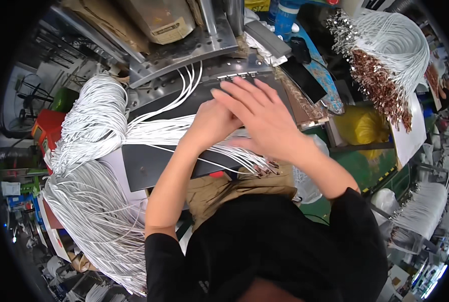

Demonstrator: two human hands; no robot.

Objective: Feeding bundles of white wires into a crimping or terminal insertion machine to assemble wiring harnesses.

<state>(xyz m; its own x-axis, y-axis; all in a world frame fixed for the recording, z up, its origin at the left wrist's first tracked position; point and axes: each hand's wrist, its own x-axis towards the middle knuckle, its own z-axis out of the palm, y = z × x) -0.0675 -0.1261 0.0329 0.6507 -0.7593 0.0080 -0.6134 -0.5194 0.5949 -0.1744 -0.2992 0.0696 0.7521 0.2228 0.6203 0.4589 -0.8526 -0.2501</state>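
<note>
Wires [159,132] are lying beneath left hand [210,125]; its grip is hiding, cannot tell. Right hand [268,126] is overlapping it, fingers outstretched, wide.

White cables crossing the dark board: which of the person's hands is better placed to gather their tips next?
Probably the right hand: it lies nearer the cable tips, with fingers extended and no visible grip. The left hand is farther left, its fingers partly hidden by the right.
</note>
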